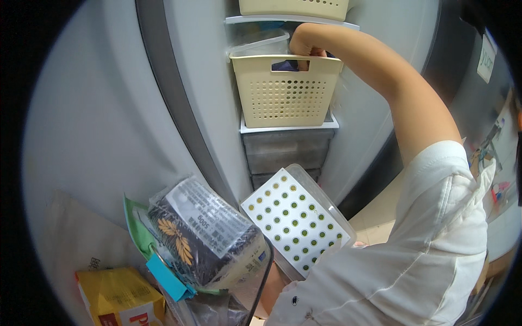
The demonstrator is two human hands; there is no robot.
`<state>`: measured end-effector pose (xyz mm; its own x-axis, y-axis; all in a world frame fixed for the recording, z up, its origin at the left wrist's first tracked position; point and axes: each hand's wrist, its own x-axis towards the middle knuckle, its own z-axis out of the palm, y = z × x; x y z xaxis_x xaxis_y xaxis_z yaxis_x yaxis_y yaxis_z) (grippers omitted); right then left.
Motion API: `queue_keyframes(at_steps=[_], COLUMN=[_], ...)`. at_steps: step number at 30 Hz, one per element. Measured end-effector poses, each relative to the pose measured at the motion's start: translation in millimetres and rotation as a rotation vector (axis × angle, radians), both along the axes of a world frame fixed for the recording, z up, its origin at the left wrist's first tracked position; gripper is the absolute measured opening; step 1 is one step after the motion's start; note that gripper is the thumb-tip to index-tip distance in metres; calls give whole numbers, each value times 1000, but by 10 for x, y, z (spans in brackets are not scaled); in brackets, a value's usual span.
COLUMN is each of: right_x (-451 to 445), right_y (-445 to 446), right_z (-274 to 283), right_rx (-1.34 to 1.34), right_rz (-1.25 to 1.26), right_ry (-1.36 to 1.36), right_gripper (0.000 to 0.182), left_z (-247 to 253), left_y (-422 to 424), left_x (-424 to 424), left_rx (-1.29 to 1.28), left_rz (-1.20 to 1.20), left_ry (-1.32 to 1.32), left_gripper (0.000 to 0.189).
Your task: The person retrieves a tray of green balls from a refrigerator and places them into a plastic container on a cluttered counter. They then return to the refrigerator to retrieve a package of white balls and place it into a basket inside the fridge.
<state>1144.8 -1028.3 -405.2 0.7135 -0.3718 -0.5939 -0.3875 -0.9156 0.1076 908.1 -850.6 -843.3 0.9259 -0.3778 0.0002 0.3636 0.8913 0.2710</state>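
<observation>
My right hand [306,45] is bent at the wrist and reaches over the front rim of a cream perforated plastic basket [281,98] on a refrigerator shelf. Most of its fingers are hidden inside. Something dark purple [285,65] shows through the basket's handle slot near them. A clear plastic container [263,44] leans in the basket's left side. My left hand is out of view. Lower down, before my body, is a white panel with rows of green dots [290,222] on a clear plastic box [346,226]; bare skin shows beneath, and whether it is arm or leg is unclear.
At lower left, a plastic-wrapped food pack [208,232] sits among bags with a blue clip [169,277]. A yellow package [122,293] lies beside them. Grey drawers [287,150] are under the shelf, another cream basket [293,8] above. The refrigerator door [102,102] stands at left.
</observation>
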Motion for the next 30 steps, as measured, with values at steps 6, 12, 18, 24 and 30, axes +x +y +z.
queue_keyframes(at_steps=[6,12,18,24,30], right_x=[-305,-475,-555,-513,-366], right_y=[-318,-749,-779,-816,-702], right_z=[-139,-424,-510,-512,-518], right_rx=[151,793,1239,1679,1950], right_rz=[369,275,224,56,-155], right_ry=[-550,-1138,-1412,-1596,-1719], right_gripper=[41,23,17,18,19], left_z=[3,286,287,-155,-246], left_y=[15,1,61,50,84], left_x=[-59,-158,-97,-20,9], left_rx=[32,13,8,23,-36], left_rz=[19,-64,-43,-26,-73], left_ry=[-17,83,7,72,84], left_gripper=[53,52,54,57,57])
